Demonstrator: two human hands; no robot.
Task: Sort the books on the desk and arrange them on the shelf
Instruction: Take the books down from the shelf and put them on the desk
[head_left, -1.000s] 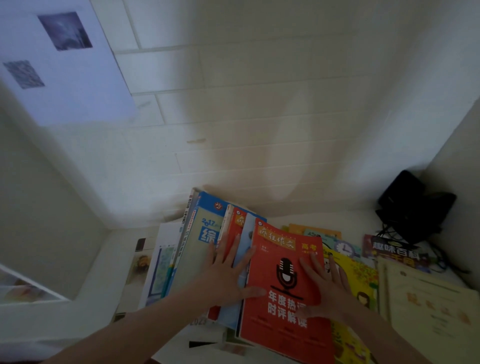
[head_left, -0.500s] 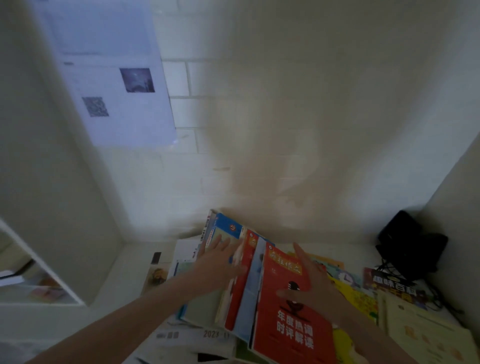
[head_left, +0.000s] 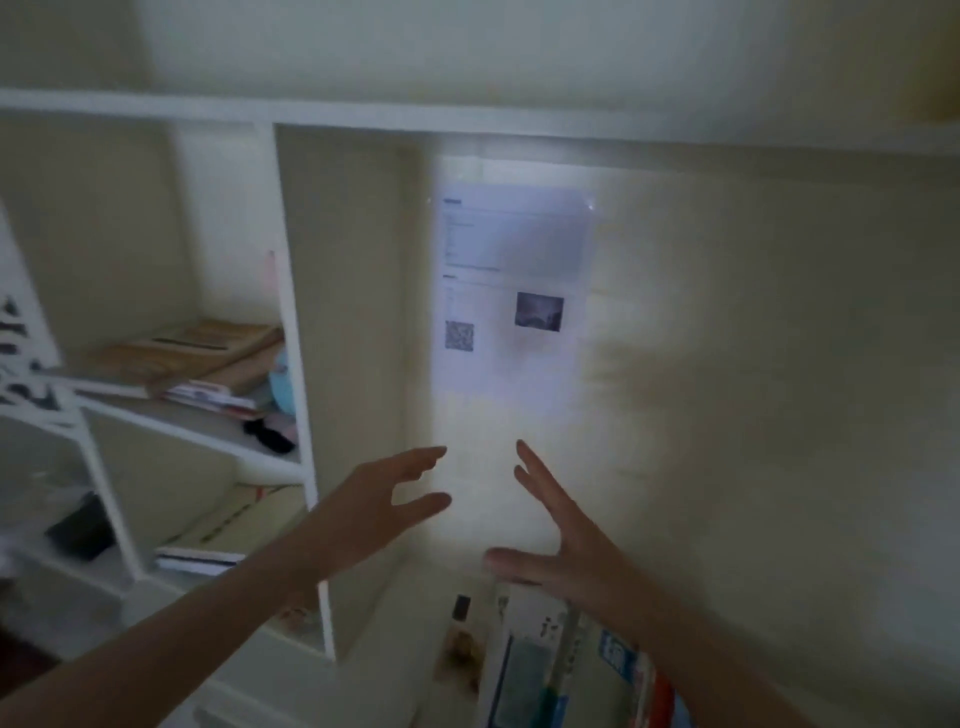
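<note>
Both of my hands are raised in front of the wall and hold nothing. My left hand (head_left: 379, 506) has its fingers spread, pointing right toward the white shelf unit's upright panel (head_left: 343, 322). My right hand (head_left: 561, 540) is spread too, thumb out to the left, just above the pile of books (head_left: 566, 660) on the desk at the bottom of the view. Only the top edges of those books show: a blue and white cover and a red one. The white shelf unit (head_left: 197, 426) stands at left.
The shelf compartments hold brown flat books (head_left: 187, 353), some papers, a light blue object (head_left: 284, 384) and a black item (head_left: 78, 530). A printed sheet with a QR code (head_left: 511, 296) is stuck on the wall. A top board (head_left: 467, 124) runs across above.
The view has swung up and left from the desk to the shelf. Both hands have lifted off the books and are now spread in the air, holding nothing.
</note>
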